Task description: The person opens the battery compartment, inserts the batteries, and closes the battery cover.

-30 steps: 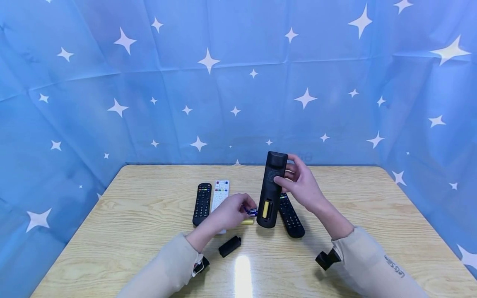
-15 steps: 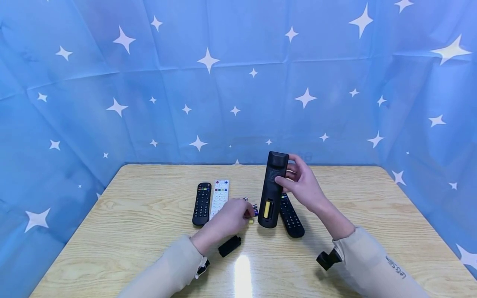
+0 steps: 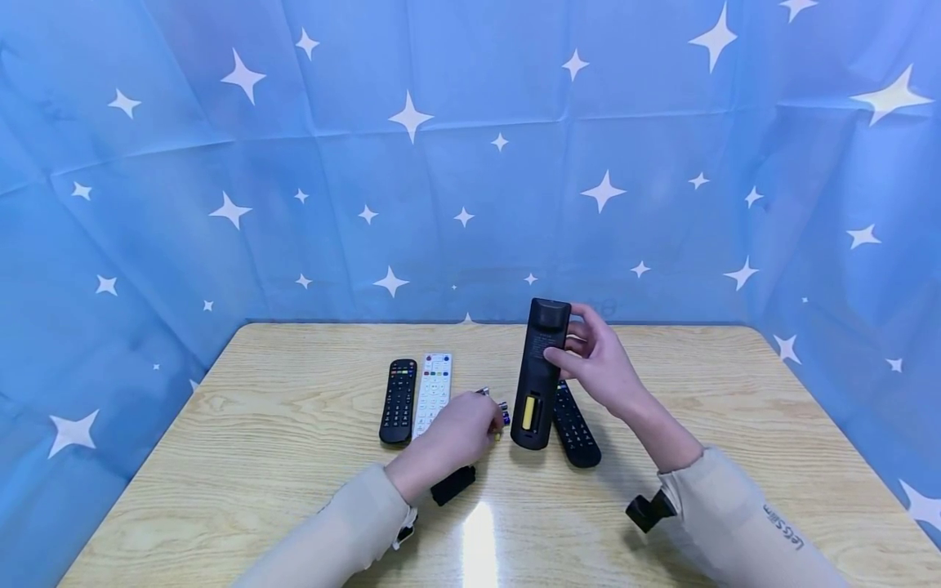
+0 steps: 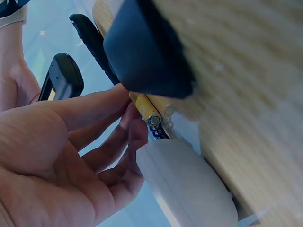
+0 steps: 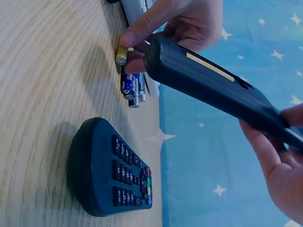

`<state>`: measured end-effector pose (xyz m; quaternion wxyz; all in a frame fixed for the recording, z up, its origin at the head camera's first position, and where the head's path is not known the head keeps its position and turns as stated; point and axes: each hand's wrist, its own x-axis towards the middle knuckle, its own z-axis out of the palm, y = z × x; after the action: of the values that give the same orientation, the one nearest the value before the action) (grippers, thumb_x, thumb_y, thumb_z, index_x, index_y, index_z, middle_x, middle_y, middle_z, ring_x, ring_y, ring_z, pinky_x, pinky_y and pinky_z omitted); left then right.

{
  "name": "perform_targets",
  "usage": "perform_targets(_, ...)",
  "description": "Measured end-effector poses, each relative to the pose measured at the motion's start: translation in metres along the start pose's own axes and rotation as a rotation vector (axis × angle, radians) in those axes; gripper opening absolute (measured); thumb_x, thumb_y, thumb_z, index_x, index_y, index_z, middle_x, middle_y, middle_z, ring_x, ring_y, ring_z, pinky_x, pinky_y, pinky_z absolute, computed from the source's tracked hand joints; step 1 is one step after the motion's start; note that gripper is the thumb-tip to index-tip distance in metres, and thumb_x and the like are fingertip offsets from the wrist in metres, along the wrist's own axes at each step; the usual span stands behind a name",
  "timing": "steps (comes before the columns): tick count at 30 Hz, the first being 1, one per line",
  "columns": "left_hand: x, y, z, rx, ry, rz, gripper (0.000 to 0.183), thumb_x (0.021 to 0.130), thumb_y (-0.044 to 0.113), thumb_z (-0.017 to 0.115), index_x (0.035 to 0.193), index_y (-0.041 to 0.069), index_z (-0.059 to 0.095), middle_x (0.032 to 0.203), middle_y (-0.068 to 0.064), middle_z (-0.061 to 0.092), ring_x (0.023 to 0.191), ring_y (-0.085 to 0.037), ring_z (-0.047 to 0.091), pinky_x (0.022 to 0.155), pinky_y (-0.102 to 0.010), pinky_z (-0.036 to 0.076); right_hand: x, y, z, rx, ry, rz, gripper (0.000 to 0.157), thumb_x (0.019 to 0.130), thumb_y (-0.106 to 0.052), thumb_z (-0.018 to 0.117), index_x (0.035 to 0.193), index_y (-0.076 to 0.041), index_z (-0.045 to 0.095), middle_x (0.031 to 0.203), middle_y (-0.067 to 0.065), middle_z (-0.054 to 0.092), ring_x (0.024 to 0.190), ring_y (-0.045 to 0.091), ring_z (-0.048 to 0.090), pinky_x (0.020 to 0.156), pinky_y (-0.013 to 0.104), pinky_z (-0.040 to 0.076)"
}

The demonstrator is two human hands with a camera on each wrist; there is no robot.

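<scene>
My right hand (image 3: pixel 599 367) holds a black remote control (image 3: pixel 540 359) upright above the table, its back facing me. The remote's battery compartment is uncovered, and one yellow battery (image 3: pixel 528 412) lies in it beside a vacant slot. Down at the table, my left hand (image 3: pixel 457 429) pinches a second yellow battery (image 5: pixel 121 54) between thumb and fingers. In the left wrist view that battery's end (image 4: pixel 152 118) points toward the camera. Several blue batteries (image 5: pixel 132 87) lie just beyond those fingers. A black battery cover (image 3: pixel 453 487) rests on the table under my left wrist.
A black remote (image 3: pixel 399 400) and a white remote (image 3: pixel 434 388) lie side by side at the left, the white one partly hidden by my left hand. Another black remote (image 3: pixel 577 429) lies behind the held one, to its right. A starry blue curtain (image 3: pixel 470 163) hangs behind the table (image 3: pixel 294 425).
My left hand has shifted slightly from the blue batteries toward the yellow battery on the table and now pinches it. The right hand and the held remote have barely moved.
</scene>
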<state>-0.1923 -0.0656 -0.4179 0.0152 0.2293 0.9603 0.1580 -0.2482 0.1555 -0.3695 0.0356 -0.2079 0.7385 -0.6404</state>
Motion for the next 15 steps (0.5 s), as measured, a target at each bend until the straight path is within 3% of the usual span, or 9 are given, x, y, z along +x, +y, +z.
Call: perform_targets(15, -0.0014, 0.0044, -0.0018, 0.051, -0.046, 0.007, 0.015, 0.087, 0.000, 0.076, 0.082, 0.014, 0.077, 0.081, 0.004, 0.070, 0.074, -0.009, 0.062, 0.066, -0.023, 0.053, -0.0003, 0.0001, -0.0015, -0.006, 0.001, -0.004, 0.058, 0.097, -0.001, 0.067, 0.148, -0.004, 0.039, 0.129, 0.026, 0.060, 0.103, 0.022, 0.067, 0.075, 0.045, 0.062)
